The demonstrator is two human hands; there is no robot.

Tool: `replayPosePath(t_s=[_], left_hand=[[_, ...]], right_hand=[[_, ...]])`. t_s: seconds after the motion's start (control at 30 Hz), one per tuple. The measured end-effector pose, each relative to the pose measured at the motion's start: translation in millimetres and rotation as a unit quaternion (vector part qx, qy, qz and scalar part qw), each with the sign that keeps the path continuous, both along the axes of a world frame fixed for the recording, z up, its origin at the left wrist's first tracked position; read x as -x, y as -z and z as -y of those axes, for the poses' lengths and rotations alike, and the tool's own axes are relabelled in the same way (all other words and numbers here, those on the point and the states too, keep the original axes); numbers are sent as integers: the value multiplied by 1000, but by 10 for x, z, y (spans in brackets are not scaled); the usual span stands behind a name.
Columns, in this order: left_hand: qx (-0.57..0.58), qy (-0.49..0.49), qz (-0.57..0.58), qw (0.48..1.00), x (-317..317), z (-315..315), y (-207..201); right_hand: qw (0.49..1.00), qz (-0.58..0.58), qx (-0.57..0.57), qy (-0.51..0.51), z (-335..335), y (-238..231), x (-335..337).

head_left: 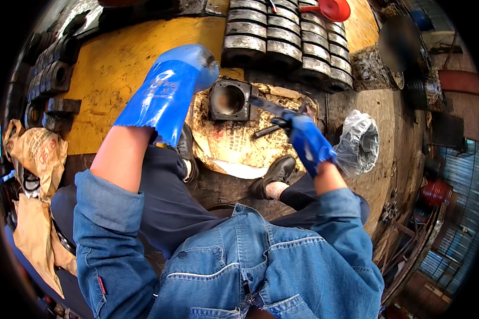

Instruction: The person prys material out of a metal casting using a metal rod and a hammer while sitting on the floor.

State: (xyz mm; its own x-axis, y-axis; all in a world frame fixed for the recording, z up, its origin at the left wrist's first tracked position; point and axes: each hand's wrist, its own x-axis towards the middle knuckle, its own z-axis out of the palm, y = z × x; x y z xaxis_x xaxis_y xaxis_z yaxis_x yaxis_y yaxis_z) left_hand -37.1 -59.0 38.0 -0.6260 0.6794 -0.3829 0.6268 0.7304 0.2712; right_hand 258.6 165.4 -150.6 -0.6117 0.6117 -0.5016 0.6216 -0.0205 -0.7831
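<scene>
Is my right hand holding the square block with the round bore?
No, the right hand grips a dark flat-bladed tool, while the square block sits on the stained sheet.

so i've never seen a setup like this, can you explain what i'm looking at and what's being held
There is no robot here: one person works with two hands in long blue gloves. The single picture comes from a wide fisheye camera on the person's head, looking down, so straight edges bend near the rim.

The right hand grips a dark tool with a flat blade. The left hand is above and left of a square dark metal block with a round hole; whether it holds anything can't be told.

That block sits on a stained, yellowish sheet, as does a dark rod. Beyond stand rows of stacked dark metal blocks; a crumpled clear plastic bag is at right.
</scene>
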Motion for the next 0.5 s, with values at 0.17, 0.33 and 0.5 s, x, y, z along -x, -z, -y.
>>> replayPosePath(t_s=[0.17,0.33,0.5], left_hand=[[-16,-26,0,1000,88,72,89],[-9,-21,17,1000,104,126,20],[-43,-9,34,998,122,112,90]], right_hand=[[979,178,94,-32,383,420,1022],[816,135,-395,-401,476,356,1163],[871,138,-324,-342,343,462,1366]])
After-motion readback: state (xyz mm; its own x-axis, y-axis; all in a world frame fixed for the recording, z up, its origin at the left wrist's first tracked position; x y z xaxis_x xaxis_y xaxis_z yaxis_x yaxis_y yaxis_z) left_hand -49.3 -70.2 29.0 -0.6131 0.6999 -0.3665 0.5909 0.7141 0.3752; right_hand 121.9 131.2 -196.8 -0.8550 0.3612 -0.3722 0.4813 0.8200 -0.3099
